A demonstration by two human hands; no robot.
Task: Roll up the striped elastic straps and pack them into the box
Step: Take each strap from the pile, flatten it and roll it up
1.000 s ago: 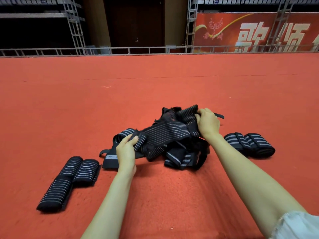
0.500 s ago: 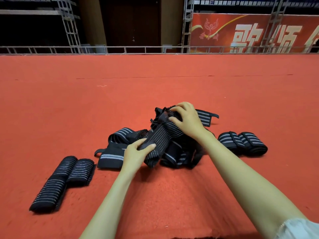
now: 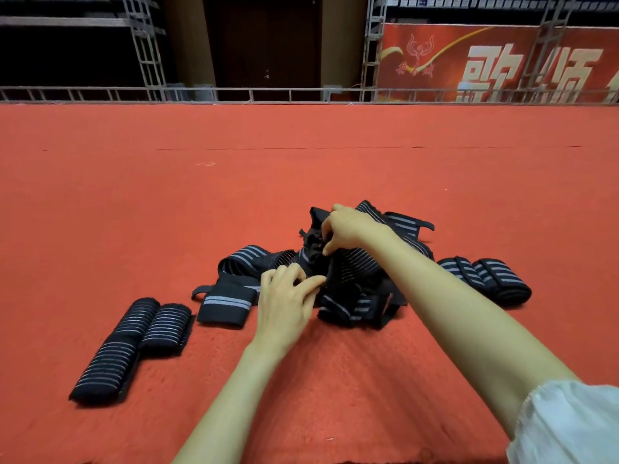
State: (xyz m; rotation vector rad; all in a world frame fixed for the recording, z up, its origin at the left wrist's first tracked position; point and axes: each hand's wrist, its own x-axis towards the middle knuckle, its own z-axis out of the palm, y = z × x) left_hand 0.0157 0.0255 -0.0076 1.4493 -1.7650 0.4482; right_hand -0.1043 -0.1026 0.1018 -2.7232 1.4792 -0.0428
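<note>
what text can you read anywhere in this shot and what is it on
"歌颂" in large white characters on the red banner, partly behind the truss; next character cut off at the edge.
Small red characters under the banner's emblem: too blurred to read.
The straps: no readable text.

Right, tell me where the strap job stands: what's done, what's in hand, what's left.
Done: rolled straps lie on the carpet, one group at the left, a pair at the right. In hand: the left hand and right hand both grip into the tangled pile of unrolled straps, apparently picking one out. Left: rolling that pile and packing everything; no box is in view.
</note>
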